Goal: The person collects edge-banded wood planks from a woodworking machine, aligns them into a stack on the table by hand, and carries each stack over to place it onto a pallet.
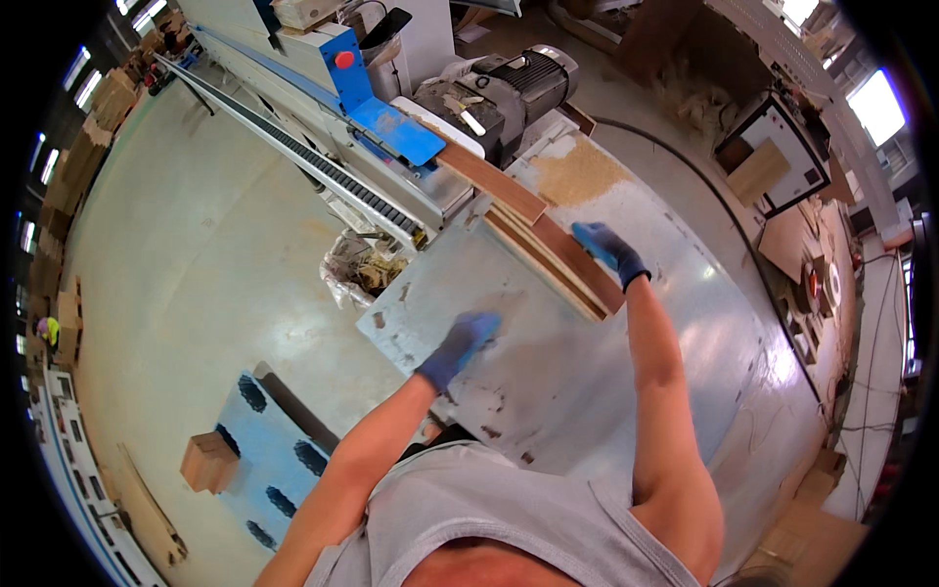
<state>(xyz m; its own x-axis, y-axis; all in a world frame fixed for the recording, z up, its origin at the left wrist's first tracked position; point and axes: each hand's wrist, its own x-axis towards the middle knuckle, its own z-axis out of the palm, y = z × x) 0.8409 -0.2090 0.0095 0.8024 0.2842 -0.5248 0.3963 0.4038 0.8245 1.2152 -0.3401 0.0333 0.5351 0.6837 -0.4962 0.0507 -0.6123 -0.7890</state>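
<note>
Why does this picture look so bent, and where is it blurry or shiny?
Head view: wide fisheye lens, so straight edges bow toward the black rim; head view: the blue-gloved left hand is smeared, likely by motion; head view: the bright rectangular window at upper right is washed out, and the grey metal table shows a soft sheen.

The gloved left hand (464, 344), somewhat blurred, is pointing forward and rightward; the gloved right hand (610, 248), farther ahead, is pointing leftward.
</note>
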